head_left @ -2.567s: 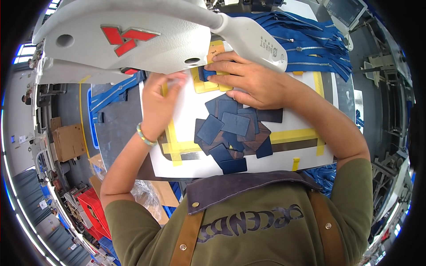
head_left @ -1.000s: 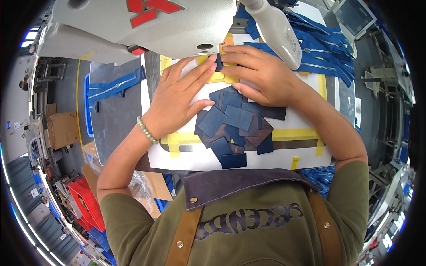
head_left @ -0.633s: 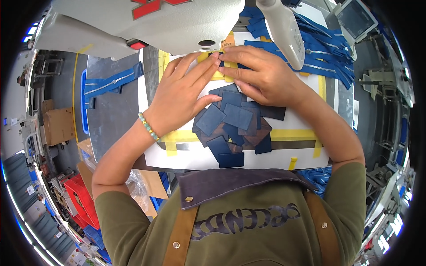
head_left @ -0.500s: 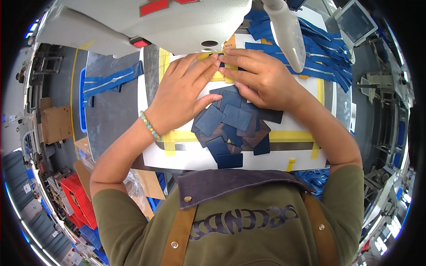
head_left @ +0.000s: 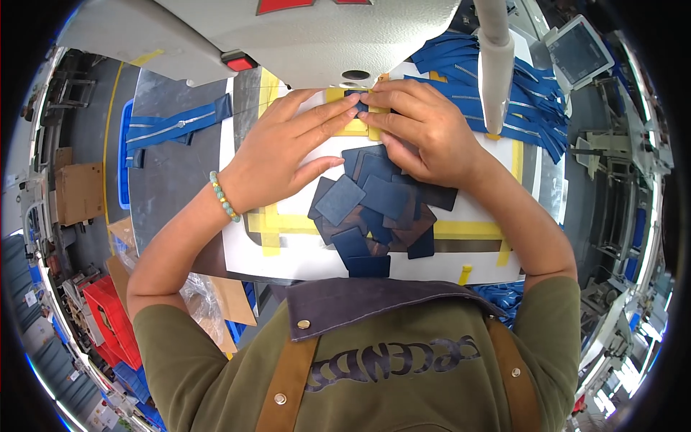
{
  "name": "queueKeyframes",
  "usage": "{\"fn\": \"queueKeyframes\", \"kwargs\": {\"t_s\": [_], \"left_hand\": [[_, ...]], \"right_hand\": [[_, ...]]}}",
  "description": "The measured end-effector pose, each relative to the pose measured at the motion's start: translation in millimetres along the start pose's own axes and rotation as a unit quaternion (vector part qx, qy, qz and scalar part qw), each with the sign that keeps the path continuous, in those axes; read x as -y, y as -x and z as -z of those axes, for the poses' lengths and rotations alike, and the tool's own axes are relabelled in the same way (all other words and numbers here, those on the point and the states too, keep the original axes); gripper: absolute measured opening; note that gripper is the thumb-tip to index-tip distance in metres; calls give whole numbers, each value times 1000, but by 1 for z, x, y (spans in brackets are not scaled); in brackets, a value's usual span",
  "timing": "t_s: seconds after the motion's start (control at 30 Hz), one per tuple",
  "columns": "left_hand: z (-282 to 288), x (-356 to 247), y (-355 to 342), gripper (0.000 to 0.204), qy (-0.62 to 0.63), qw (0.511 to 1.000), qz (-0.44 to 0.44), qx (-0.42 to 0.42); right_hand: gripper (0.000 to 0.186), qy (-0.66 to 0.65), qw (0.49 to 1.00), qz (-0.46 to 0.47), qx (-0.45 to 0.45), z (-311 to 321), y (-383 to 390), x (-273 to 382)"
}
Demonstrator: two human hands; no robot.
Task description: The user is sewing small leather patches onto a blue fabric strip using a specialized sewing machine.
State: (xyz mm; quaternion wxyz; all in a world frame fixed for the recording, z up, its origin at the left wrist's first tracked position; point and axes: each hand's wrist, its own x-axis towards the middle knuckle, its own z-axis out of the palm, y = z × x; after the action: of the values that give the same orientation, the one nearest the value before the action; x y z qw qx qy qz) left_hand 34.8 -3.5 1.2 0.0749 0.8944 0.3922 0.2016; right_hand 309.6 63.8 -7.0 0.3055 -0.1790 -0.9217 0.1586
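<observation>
Left hand (head_left: 277, 146): spreading, touching a navy piece (head_left: 361, 106), apparently unfinished
Right hand (head_left: 430, 135): curling at it; cannot tell whether pinching
Patch pile (head_left: 385, 196): lying loose, seemingly remaining

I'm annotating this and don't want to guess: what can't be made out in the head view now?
All in the head view:
Small dark blue piece: partly covered by fingers of the left hand and right hand.
Pile of dark blue pieces: top ones hide those beneath, preventing a count.
White machine: top cut off by the upper edge.
Blue zippers: partly hidden behind a white tube.
Screen: contents too small.
</observation>
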Motion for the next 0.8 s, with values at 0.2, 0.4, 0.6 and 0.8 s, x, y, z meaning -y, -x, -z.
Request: {"fn": "queueKeyframes", "kwargs": {"t_s": [0.2,0.4,0.6,0.8], "left_hand": [[2,8,-6,50,-17,1000,-23,-3],[-6,8,-8,40,-21,999,-21,-34],[-7,7,-4,34,-43,998,-27,-49],[-4,4,-5,35,-63,995,-39,-68]], "right_hand": [[35,15,999,-24,-18,11,7,-2],[34,72,997,24,15,12,4,2],[27,106,990,74,-47,13,-3,5],[27,68,994,33,-80,11,-3,4]]}}
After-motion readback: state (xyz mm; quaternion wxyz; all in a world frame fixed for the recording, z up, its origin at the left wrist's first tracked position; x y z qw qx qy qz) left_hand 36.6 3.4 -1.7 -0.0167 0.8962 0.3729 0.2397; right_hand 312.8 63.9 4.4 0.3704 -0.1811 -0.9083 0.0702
